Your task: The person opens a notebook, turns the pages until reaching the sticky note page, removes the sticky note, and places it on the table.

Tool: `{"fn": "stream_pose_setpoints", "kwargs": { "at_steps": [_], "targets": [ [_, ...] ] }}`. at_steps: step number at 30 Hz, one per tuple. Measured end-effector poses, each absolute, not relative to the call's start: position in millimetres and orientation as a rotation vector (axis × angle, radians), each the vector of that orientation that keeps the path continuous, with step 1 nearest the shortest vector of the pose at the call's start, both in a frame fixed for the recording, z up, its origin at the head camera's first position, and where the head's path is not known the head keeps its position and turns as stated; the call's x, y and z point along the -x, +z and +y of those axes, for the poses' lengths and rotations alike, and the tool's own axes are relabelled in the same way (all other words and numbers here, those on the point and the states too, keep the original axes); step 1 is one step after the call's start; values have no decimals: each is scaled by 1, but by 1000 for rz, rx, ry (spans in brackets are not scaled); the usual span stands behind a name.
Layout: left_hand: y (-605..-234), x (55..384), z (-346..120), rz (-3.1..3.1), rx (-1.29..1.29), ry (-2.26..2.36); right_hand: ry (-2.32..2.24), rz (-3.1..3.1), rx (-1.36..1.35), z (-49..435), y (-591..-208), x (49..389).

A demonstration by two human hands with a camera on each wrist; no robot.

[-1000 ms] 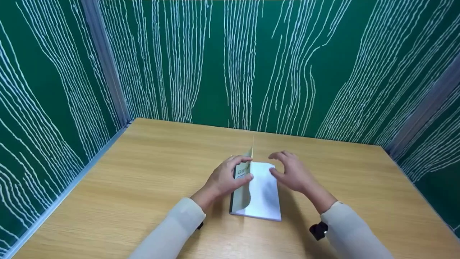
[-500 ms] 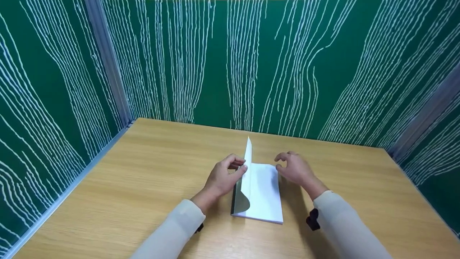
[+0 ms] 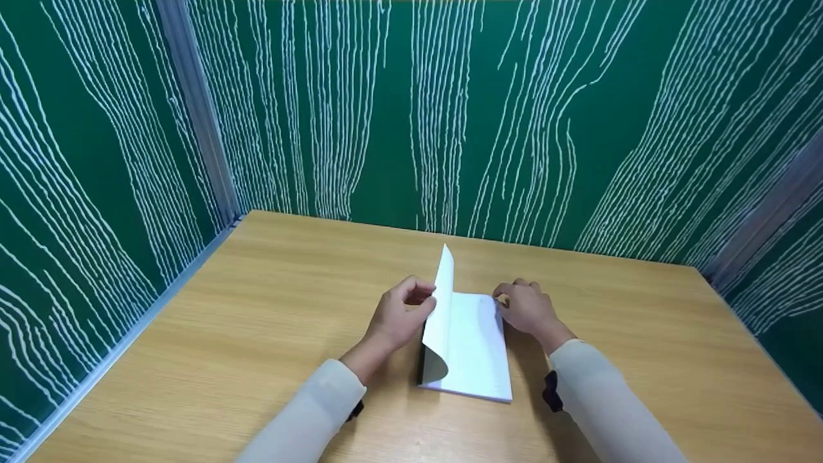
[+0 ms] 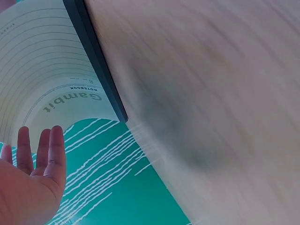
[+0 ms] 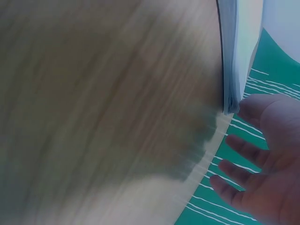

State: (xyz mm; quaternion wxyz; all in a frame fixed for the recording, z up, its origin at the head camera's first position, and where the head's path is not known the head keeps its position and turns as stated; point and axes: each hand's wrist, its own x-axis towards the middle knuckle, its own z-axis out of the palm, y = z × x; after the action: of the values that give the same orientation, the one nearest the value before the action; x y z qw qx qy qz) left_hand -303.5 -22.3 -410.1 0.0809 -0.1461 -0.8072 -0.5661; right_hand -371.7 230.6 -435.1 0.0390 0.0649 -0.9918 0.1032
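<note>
A notebook [image 3: 479, 347] lies on the table with its front cover [image 3: 440, 308] raised nearly upright and bowed. White pages face up on its right half. In the left wrist view the cover's outer side [image 4: 61, 79] shows ruled lines and the words "Gambit" and "NOTEBOOK", beside a dark spine [image 4: 96, 61]. My left hand [image 3: 400, 315] pinches the raised cover's edge between thumb and fingers. At the far right corner of the pages, my right hand [image 3: 530, 310] has thumb and index finger together on the corner. Its other fingers [image 5: 234, 173] stay apart from the notebook in the right wrist view.
The wooden table [image 3: 270, 308] extends around the notebook on all sides. Green panels [image 3: 386, 109] with wavy white lines stand behind and at both sides, joined by grey posts [image 3: 199, 116]. A black device [image 3: 551, 391] sits at the right wrist.
The raised cover has swung further left, showing its white inner side. My left hand has shifted slightly left with it. The right hand's fingers have closed in on the pages' far right corner.
</note>
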Motion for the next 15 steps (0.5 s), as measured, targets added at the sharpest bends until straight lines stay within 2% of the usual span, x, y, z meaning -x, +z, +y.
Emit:
{"fn": "stream_pose_setpoints", "kwargs": {
  "at_steps": [15],
  "targets": [
    [-413, 306, -23, -2351, 346, -1778, 376, -3069, -149, 225, -439, 373]
  ]
}}
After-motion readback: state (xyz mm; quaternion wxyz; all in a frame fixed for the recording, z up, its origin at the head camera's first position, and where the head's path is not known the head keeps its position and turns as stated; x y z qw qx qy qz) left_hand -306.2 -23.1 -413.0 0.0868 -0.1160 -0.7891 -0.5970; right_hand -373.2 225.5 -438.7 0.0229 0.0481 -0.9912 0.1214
